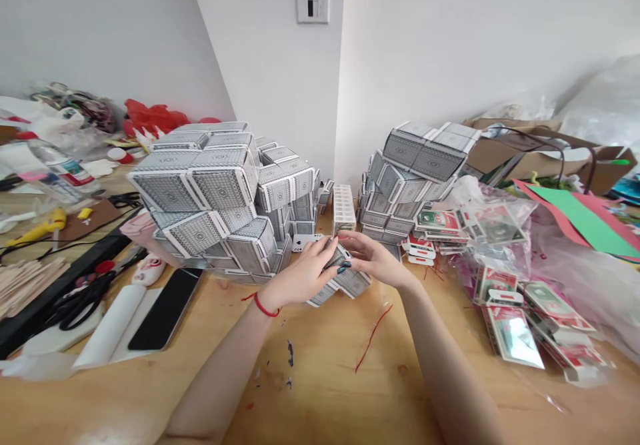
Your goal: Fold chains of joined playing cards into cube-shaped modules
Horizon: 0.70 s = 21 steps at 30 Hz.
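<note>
Near the middle of the table, my left hand [306,268] and my right hand [373,258] meet around a small folded card block [338,254], fingers closed on it from both sides. Under and beside it lie more grey-backed card blocks [355,284]. A loose spade card [303,242] lies face up just behind my left hand. Behind my fingers stands a pale stacked column [344,206]. A large stack of grey-backed card blocks [220,192] rises on the left, and another card stack [425,155] stands on the right.
A black phone [166,310], scissors [90,292] and a paper roll [111,325] lie left. Red and green card boxes [515,332] and clear plastic bags [600,285] cover the right side. A red thread [373,338] is on the table [340,405] near the front.
</note>
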### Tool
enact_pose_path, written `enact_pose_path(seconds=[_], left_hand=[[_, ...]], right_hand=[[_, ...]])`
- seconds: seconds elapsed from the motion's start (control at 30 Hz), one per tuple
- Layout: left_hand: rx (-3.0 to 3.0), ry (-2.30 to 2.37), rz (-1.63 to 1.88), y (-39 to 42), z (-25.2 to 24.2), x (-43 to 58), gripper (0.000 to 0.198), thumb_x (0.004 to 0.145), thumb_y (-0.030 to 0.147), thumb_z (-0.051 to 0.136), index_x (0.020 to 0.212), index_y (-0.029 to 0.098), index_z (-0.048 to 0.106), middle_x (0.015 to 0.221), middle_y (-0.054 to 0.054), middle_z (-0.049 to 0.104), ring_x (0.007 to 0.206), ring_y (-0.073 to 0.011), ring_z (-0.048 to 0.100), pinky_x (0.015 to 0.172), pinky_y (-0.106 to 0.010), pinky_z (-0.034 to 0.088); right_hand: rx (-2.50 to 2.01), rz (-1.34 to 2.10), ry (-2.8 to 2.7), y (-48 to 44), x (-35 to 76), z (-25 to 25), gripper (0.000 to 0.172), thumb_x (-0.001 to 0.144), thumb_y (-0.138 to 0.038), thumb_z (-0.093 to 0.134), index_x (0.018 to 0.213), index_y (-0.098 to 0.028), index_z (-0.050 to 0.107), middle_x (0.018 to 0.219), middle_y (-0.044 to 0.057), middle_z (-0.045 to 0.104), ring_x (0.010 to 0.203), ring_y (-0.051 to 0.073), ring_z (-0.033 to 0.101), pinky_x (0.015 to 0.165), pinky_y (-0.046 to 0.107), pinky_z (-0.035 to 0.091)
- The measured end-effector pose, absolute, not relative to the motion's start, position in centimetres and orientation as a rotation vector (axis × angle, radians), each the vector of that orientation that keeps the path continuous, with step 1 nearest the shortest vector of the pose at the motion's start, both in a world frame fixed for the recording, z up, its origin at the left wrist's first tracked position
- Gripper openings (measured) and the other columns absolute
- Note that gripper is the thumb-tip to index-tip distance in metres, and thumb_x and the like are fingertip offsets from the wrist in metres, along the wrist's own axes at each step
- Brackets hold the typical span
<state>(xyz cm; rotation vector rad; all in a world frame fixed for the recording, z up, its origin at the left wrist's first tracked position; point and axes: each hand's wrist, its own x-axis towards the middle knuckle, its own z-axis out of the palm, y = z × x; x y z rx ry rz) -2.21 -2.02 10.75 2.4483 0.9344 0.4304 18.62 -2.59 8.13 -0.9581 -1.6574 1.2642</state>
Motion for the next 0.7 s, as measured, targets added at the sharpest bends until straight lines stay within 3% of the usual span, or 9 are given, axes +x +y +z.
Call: enact_pose_path(seconds=[0.17, 0.27, 0.4, 0.7], left_hand=[[2.426, 0.97, 0.597, -1.5, 10.9, -2.1, 0.056, 0.086, 0.045, 0.047, 0.137, 0.026, 0.035, 0.15, -0.007, 0.022, 0.136, -0.0266, 0.025, 0.11, -0.044, 0.027], [2.411, 0.997, 0.612, -1.2, 10.9, -2.3, 0.06, 0.082, 0.047, 0.053, 0.137, 0.029, 0.036, 0.145, -0.006, 0.033, 0.131, -0.0262, 0.034, 0.107, -0.043, 0.031], [2.395, 0.955, 0.664, -1.0, 10.8, -2.3, 0.05, 0.088, 0.045, 0.044, 0.135, 0.03, 0.038, 0.131, -0.004, 0.05, 0.12, -0.0209, 0.045, 0.103, -0.037, 0.036], [2.387, 0.96, 0.759, -1.1, 10.6, -2.0, 0.041, 0.092, 0.039, 0.037, 0.132, 0.032, 0.043, 0.127, -0.004, 0.052, 0.116, -0.0195, 0.048, 0.1, -0.038, 0.039]], right_hand=[[-0.848, 1.287, -1.551, -2.0, 19.0, 6.9, 0.055, 0.071, -0.033, 0.071, 0.122, -0.027, 0.051, 0.124, 0.007, 0.055, 0.113, 0.022, 0.052, 0.093, 0.037, 0.045], [-0.862, 1.235, -1.493, -2.0, 19.2, 6.8, 0.047, 0.072, -0.031, 0.07, 0.117, -0.027, 0.055, 0.117, 0.006, 0.058, 0.108, 0.021, 0.055, 0.09, 0.035, 0.046], [-0.877, 1.201, -1.453, -2.0, 19.1, 7.2, 0.042, 0.073, -0.033, 0.07, 0.113, -0.026, 0.058, 0.11, 0.005, 0.061, 0.1, 0.02, 0.058, 0.084, 0.033, 0.048], [-0.912, 1.112, -1.314, -2.2, 18.0, 7.4, 0.032, 0.071, -0.038, 0.069, 0.101, -0.026, 0.066, 0.102, 0.002, 0.066, 0.091, 0.02, 0.061, 0.082, 0.033, 0.048]])
